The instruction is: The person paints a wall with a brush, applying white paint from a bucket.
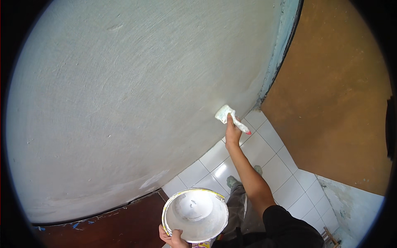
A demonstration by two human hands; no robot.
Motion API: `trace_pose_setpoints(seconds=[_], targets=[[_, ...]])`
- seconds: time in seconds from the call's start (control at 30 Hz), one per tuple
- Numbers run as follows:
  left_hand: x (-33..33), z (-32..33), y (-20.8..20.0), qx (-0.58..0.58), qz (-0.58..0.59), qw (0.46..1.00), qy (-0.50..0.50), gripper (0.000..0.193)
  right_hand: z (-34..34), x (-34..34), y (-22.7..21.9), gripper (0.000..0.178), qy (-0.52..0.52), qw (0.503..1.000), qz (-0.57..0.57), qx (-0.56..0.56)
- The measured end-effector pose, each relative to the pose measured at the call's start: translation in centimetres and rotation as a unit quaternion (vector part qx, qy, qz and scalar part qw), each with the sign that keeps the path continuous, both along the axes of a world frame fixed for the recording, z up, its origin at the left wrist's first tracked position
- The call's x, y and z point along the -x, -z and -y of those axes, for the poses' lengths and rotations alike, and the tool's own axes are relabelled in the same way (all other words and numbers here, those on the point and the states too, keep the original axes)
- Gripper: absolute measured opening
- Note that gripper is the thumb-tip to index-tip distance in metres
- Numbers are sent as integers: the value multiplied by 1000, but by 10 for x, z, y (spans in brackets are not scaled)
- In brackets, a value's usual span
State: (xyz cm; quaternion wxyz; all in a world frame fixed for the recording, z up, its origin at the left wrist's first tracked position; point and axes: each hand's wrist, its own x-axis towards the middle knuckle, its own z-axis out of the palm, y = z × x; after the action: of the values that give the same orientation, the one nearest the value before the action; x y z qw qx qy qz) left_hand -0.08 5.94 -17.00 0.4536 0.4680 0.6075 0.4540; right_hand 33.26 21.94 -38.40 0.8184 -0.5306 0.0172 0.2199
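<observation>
My right hand (233, 130) grips a paintbrush (225, 112) caked in white paint, its handle ending in a red tip. The bristles meet the pale grey-white wall (124, 82) low down, close to the floor. At the bottom of the view my left hand (174, 239) holds a bucket (219, 215) by its rim, thumb over the edge. White paint coats the bucket's inside, and yellow shows along its rim. The lower part of that hand falls outside the picture.
White floor tiles (260, 151) lie below, where my feet stand. A brown panel, perhaps a door (331, 91), rises on the right beside a bluish wall strip (285, 37). Dark reddish-brown wood (111, 225) borders the wall at lower left. A worn, peeling wall (351, 202) stands at lower right.
</observation>
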Motion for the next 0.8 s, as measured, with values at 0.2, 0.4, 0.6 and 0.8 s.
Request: trace_pose_setpoints(seconds=[0.2, 0.4, 0.6, 0.8], targets=[[13, -3, 3, -42, 75, 996, 29, 49, -1, 16, -165, 21, -25, 979, 169, -108], [-19, -3, -24, -31, 13, 999, -22, 25, 5, -2, -135, 27, -20, 976, 177, -127], [-14, -2, -29, -72, 44, 996, 5, 20, 18, -23, -75, 50, -45, 995, 82, 17], [-19, 8, -60, -96, 54, 994, -8, 18, 39, -15, -253, 41, -95, 973, 181, -106]])
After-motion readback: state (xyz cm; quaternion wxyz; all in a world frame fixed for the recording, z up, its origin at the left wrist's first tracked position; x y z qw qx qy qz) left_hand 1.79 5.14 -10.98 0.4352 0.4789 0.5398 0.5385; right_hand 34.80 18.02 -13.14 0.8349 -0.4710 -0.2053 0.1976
